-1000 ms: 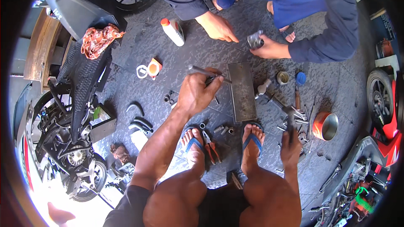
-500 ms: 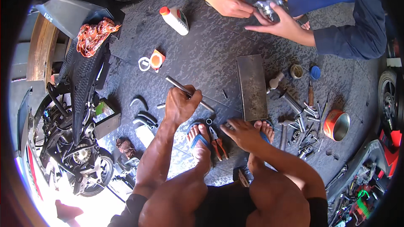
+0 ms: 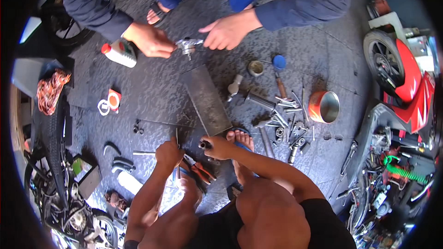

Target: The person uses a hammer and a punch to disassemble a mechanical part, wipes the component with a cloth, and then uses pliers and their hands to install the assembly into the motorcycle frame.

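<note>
While the left hand grips a thin grey metal rod, the right hand clasps a half-hidden dark metal cylinder.

Worn on the person's head, the left of two wide fisheye cameras looks steeply down over bent knees at the left hand and right hand, close enough to take in both forearms. Beyond the hands, its view runs across the floor to a co-worker's hands; far right of the right hand, a wheel sits toward the curved, dark rim.
</note>
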`<state>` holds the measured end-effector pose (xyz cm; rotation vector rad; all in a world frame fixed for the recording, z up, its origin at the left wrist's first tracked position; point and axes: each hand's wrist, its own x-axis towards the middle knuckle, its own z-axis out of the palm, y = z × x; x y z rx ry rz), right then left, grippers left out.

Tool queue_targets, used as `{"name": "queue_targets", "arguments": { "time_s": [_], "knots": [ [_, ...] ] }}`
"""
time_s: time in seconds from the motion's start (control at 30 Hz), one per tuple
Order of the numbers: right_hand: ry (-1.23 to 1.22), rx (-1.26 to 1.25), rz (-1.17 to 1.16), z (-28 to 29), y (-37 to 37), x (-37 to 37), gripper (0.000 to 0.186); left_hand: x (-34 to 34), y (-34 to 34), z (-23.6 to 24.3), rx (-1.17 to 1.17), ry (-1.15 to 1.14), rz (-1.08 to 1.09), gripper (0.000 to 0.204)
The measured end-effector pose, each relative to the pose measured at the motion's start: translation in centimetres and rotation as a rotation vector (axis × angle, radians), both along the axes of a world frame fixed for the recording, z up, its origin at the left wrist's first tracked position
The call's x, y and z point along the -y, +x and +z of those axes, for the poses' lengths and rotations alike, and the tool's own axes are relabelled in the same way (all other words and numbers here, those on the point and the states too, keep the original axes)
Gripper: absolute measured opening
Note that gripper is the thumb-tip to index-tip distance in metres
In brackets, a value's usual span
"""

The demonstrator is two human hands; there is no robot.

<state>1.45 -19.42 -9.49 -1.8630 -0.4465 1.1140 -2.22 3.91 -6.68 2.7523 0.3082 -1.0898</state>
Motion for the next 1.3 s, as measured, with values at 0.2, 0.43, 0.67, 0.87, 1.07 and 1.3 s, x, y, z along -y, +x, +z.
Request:
{"name": "queue_targets", "arguments": {
  "time_s": [0.2,0.43,0.67,0.87,1.07,1.3],
  "knots": [
    [-0.527,0.899,-0.278,-1.4,-4.8,5.0,0.059,6.4,1.6,10.3,-0.078,-0.451,-0.101,0.048],
    [0.159,-0.467,-1.078,4.1,-1.8,14.6,0.012,2.0,1.0,7.9,0.017,-0.498,0.007,0.031],
    [-0.757,0.911,-0.75,1.4,0.5,22.1,0.023,1.6,1.9,7.4,0.25,-0.473,0.327,0.031],
    [-0.713,0.667,-0.665,2.7,-3.8,18.6,0.037,-1.2,3.2,9.0,0.119,-1.035,0.702,0.03],
    [-0.738,0.47,-0.633,-0.8,-8.9,16.6,0.049,0.0,4.9,13.4,0.396,-0.864,0.632,0.036],
    [-0.688,0.545,-0.626,1.3,-7.7,16.7,0.048,-0.3,8.6,15.8,0.702,-0.837,0.327,0.019]
  ]
}}
